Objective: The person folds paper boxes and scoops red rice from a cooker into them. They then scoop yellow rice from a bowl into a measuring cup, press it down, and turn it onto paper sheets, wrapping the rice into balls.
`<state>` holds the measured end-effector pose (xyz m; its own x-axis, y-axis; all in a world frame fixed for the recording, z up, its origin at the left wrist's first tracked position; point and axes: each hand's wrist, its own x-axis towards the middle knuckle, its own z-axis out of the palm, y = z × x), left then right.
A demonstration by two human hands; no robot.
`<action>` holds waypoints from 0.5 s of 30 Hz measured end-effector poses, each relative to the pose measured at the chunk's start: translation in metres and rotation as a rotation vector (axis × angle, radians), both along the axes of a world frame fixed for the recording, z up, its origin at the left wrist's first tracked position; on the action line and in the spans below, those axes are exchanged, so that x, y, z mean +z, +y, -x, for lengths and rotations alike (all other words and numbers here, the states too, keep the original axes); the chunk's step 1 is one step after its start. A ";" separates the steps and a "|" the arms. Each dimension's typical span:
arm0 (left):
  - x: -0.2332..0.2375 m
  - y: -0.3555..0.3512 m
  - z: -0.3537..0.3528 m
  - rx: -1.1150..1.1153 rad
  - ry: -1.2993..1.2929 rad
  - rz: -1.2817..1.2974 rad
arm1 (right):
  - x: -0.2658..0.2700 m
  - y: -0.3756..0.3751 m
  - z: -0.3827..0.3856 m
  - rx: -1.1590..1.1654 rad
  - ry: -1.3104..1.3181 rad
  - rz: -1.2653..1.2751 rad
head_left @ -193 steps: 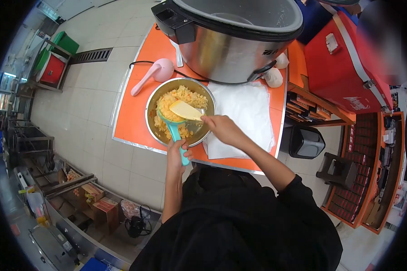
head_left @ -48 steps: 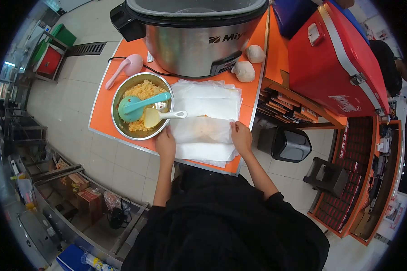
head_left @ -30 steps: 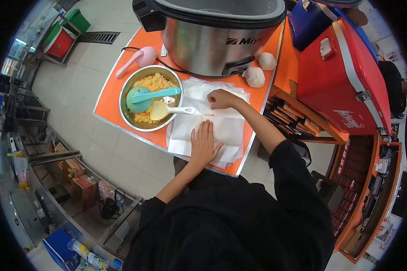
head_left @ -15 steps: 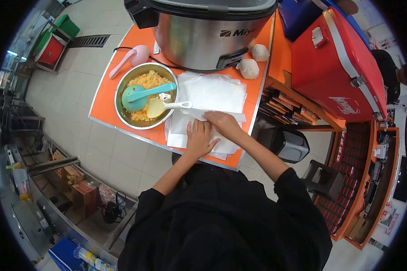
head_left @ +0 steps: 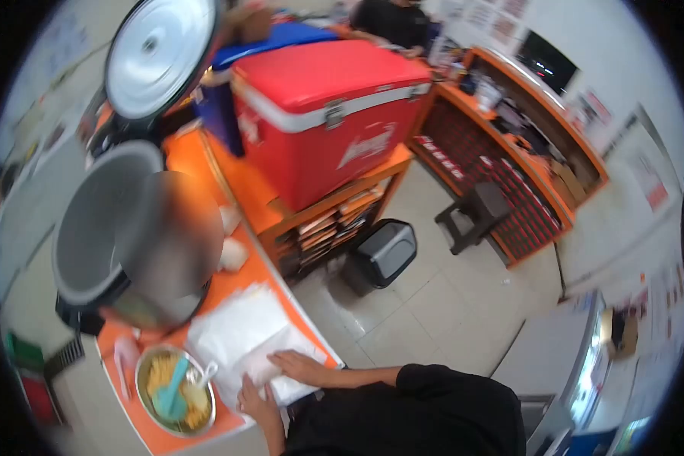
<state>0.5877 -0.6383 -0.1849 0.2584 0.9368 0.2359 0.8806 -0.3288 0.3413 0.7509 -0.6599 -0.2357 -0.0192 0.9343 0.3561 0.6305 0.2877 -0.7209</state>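
Observation:
A stack of white wrapping paper sheets [head_left: 232,323] lies on the orange table, with a folded sheet [head_left: 260,368] on top. My right hand [head_left: 300,368] rests on the right part of the folded paper, fingers stretched out. My left hand [head_left: 259,403] lies at the near-left edge of the paper, fingers extended and a little apart. Left of the sheets stands a metal bowl [head_left: 141,389] of orange-yellow rice [head_left: 159,371]. In it are a teal scoop [head_left: 172,399] and a pale yellow spoon [head_left: 197,394] with a white handle.
A large rice cooker [head_left: 91,228] stands behind the bowl, its lid [head_left: 159,57] raised; a blurred patch covers part of it. White wrapped bundles [head_left: 234,256] sit beside it. A pink ladle [head_left: 125,361], red cooler [head_left: 327,114], bin [head_left: 380,258] and stool [head_left: 475,213] are around. A person [head_left: 391,21] is at the back.
My view has swung right and up, so the table appears lower left and the open cooker shows. My right hand has gone from gripping the paper's edge to lying on the folded sheet.

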 end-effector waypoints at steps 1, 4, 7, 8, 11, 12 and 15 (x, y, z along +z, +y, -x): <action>-0.012 0.007 0.008 -0.009 -0.089 0.024 | -0.003 0.006 -0.006 -0.004 0.142 -0.046; -0.044 0.035 0.045 -0.125 -0.096 0.316 | 0.036 0.006 -0.020 -0.152 0.187 0.270; -0.032 0.044 0.039 -0.116 -0.371 0.495 | 0.041 0.020 -0.030 -0.155 0.146 0.472; -0.035 0.049 0.036 -0.121 -0.608 0.367 | 0.046 0.027 -0.032 -0.146 0.211 0.543; -0.028 0.070 0.037 0.006 -0.514 0.554 | 0.060 0.051 -0.021 -0.329 -0.043 0.720; -0.024 0.071 0.030 -0.024 -0.494 0.568 | 0.060 0.056 -0.016 -0.359 -0.055 0.682; -0.007 0.073 -0.001 -0.030 0.361 0.104 | 0.044 0.086 0.005 -0.424 -0.102 0.619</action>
